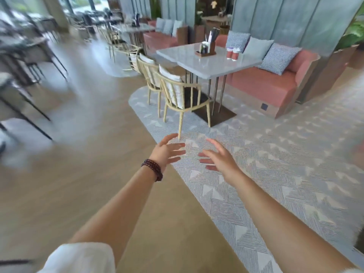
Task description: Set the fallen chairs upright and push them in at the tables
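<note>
Two pale wooden chairs stand upright at a grey marble table. The nearer chair has a white cushion and a dark seat; the second chair stands just behind it. Farther back, another wooden chair lies tipped over on the floor by a second table. My left hand, with a dark bead bracelet on the wrist, and my right hand reach forward over the rug, fingers spread, holding nothing, just short of the nearer chair's front leg.
A pink bench sofa with striped cushions runs behind the table. A cutlery holder and two red cups sit on the tabletop. Dark tables and chairs line the left side. A patterned rug meets the wooden floor.
</note>
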A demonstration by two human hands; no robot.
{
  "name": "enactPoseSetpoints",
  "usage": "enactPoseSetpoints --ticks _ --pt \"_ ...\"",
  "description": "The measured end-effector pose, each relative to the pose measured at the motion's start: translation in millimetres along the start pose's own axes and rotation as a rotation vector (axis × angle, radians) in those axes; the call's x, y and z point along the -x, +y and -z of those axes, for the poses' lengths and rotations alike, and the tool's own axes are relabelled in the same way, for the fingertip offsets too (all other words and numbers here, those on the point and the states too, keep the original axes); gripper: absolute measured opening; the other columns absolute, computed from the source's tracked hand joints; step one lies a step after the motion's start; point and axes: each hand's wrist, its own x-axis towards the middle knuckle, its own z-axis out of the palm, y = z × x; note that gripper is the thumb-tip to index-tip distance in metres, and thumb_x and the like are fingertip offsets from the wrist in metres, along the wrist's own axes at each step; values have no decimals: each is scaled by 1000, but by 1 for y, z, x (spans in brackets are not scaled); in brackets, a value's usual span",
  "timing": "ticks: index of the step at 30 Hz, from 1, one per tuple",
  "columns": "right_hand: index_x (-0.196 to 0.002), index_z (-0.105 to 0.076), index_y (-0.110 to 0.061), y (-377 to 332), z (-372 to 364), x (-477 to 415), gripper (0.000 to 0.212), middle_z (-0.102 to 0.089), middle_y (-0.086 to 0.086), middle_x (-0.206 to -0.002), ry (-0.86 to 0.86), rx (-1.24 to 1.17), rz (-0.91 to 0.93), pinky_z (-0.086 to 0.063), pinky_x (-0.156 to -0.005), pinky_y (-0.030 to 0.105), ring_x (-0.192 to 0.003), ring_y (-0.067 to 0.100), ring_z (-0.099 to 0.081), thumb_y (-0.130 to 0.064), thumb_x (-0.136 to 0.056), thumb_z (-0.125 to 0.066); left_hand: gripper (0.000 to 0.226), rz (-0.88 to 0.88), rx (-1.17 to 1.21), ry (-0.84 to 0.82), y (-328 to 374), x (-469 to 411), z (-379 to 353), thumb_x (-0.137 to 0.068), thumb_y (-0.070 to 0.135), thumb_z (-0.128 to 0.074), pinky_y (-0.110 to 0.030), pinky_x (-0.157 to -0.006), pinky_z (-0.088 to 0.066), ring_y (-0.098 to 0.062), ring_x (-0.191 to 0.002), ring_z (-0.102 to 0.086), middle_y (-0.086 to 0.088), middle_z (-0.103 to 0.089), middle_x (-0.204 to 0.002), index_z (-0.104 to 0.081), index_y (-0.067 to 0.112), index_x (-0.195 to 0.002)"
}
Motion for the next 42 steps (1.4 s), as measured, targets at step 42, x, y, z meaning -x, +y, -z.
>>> enactPoseSetpoints --ticks 42 --pt "-139 -47 -31 -175 -490 -614 48 -74 8 -104 -442 69 -17 -55 -81 35 -98 26 -70 -13 -95 -56 45 -24 151 422 202 -423 564 -87 2 -54 -42 -97 -45 -29 -99 -65 -9 -67 -114 -55 29 -123"
